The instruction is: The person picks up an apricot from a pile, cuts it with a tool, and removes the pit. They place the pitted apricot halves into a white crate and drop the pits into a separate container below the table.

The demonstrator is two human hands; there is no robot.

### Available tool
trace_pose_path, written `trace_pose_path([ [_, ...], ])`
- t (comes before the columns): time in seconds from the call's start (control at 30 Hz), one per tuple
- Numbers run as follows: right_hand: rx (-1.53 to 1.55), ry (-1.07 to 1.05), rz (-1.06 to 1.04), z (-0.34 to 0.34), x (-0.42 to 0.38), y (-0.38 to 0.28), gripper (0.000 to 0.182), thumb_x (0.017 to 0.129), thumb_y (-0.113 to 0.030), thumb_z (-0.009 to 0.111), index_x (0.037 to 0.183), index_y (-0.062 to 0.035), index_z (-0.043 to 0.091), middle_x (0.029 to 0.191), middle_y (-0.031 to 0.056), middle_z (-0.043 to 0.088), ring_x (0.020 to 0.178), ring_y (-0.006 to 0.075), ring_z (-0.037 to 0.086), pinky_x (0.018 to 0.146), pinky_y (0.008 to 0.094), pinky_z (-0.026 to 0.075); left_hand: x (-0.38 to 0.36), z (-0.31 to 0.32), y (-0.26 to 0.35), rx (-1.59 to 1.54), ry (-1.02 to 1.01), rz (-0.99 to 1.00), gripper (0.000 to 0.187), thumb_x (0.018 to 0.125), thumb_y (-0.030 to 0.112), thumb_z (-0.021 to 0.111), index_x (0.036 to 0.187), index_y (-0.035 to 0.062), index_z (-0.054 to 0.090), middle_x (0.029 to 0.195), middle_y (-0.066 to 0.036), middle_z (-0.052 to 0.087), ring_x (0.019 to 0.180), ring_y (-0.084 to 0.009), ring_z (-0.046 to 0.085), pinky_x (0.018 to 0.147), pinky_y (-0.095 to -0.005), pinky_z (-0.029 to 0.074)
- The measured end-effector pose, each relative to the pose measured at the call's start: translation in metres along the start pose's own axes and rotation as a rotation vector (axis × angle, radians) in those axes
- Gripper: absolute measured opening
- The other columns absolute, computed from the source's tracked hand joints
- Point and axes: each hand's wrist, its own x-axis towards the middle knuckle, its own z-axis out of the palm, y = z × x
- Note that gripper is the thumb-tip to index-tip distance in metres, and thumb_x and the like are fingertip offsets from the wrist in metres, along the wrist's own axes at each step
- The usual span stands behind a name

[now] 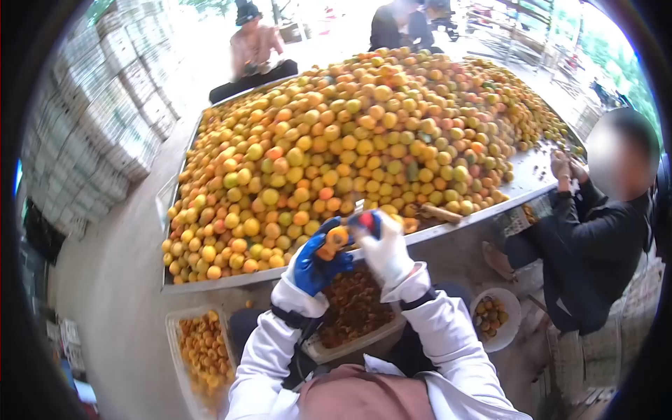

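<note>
My left hand [316, 262], in a blue-palmed glove, is closed around an orange persimmon [337, 238] with a dark spot on it. Close beside it, my right hand [386, 253], in a white and blue glove, grips a small red-handled blade tool [366, 220]. A short bright metal end sticks up from the fist; its exact kind is not clear. Both hands are over the front edge of a large metal-rimmed table [231, 281] heaped with yellow-orange persimmons [329, 133]. Below them is a tub [327, 355] of brownish-orange peelings [355, 304].
A clear bin [173, 336] of orange pieces stands at lower left. A white bucket [514, 325] holds fruit to the right. A wooden stick [442, 213] lies on the table edge. One co-worker [602, 231] sits at right, others at the far side. Stacked crates [105, 105] line the left.
</note>
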Motion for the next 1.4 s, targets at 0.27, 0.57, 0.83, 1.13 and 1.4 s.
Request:
trace_pose_path([
  [0.27, 0.999, 0.109, 0.443, 0.003, 0.012, -0.01, 0.038, 0.104, -0.034, 0.053, 0.075, -0.0097, 0.048, 0.063, 0.0001, 0.043, 0.045, 0.0102, 0.034, 0.042, 0.0274, 0.03, -0.009, 0.026, 0.001, 0.004, 0.066, -0.035, 0.046, 0.1, 0.025, 0.06, 0.141, 0.006, 0.05, 0.112, -0.009, 0.067, 0.087, -0.02, 0.068, 0.081, -0.0354, 0.056],
  [0.57, 1.017, 0.162, 0.245, 0.012, 0.008, -0.006, 0.03, 0.101, -0.027, 0.057, 0.086, -0.0019, 0.054, 0.062, 0.0047, 0.049, 0.045, 0.0143, 0.045, 0.042, 0.0287, 0.035, -0.004, 0.035, -0.019, 0.056, 0.136, -0.073, 0.045, 0.102, 0.027, 0.054, 0.139, 0.0005, 0.051, 0.118, -0.007, 0.064, 0.088, -0.0171, 0.066, 0.079, -0.0321, 0.054],
  [0.83, 0.722, 0.268, 0.115, 0.03, -0.011, 0.021, 0.036, 0.101, -0.033, 0.055, 0.098, 0.0028, 0.057, 0.071, 0.008, 0.053, 0.051, 0.0164, 0.048, 0.046, 0.0273, 0.038, -0.007, 0.04, -0.025, 0.075, 0.104, -0.006, 0.042, 0.101, 0.026, 0.058, 0.131, -0.0022, 0.055, 0.112, -0.01, 0.065, 0.088, -0.0191, 0.067, 0.08, -0.035, 0.056],
  [1.13, 0.713, 0.199, 0.216, 0.025, -0.008, 0.033, 0.016, 0.09, -0.007, 0.064, 0.103, 0.0029, 0.062, 0.085, 0.0054, 0.064, 0.073, 0.0128, 0.061, 0.067, 0.0272, 0.05, -0.007, 0.039, -0.018, 0.295, 0.207, 0.069, 0.031, 0.098, 0.025, 0.061, 0.111, -0.0029, 0.064, 0.092, -0.009, 0.065, 0.079, -0.0197, 0.066, 0.072, -0.0345, 0.057],
  [1.4, 1.512, -0.124, 0.445, 0.015, 0.017, 0.01, 0.036, 0.106, -0.038, 0.042, 0.079, -0.0152, 0.049, 0.069, 0.0005, 0.042, 0.05, 0.0141, 0.032, 0.049, 0.0318, 0.029, -0.011, 0.039, -0.016, 0.106, 0.174, 0.073, 0.035, 0.101, 0.026, 0.056, 0.116, -0.0046, 0.063, 0.101, -0.011, 0.066, 0.082, -0.0212, 0.066, 0.071, -0.0344, 0.055],
])
